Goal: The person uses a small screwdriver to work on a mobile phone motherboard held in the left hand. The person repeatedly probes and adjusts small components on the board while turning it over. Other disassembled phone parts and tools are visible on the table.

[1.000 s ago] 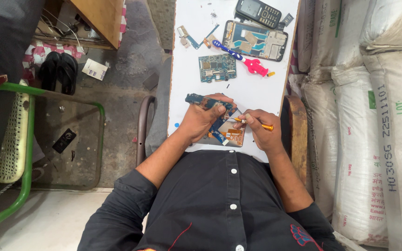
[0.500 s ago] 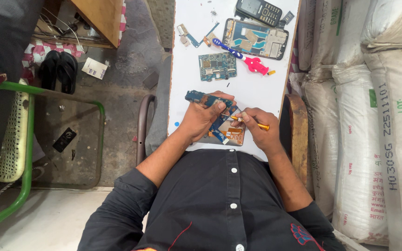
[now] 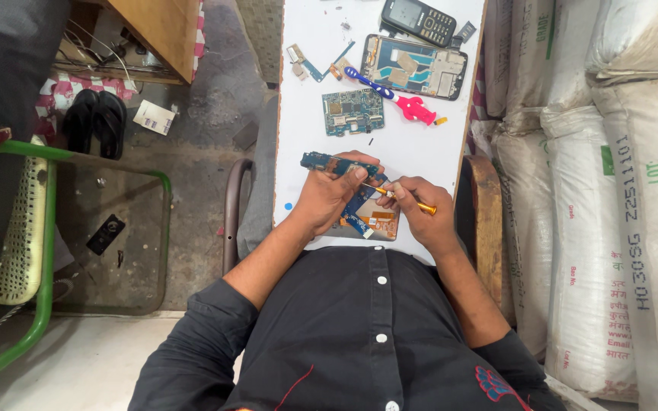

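On the white surface, the left hand pinches a blue circuit board by its edges. It looks light, stiff and fragile, so the edges are the best place. The right hand fingers pinch a small yellow screwdriver. The tip is hidden behind the fingers.

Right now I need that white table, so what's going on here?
A seated person is working on phone parts. The left hand grips a blue circuit board above the white table; the right hand points a small orange-handled screwdriver at it. An opened phone frame, another board and a keypad phone lie farther up.
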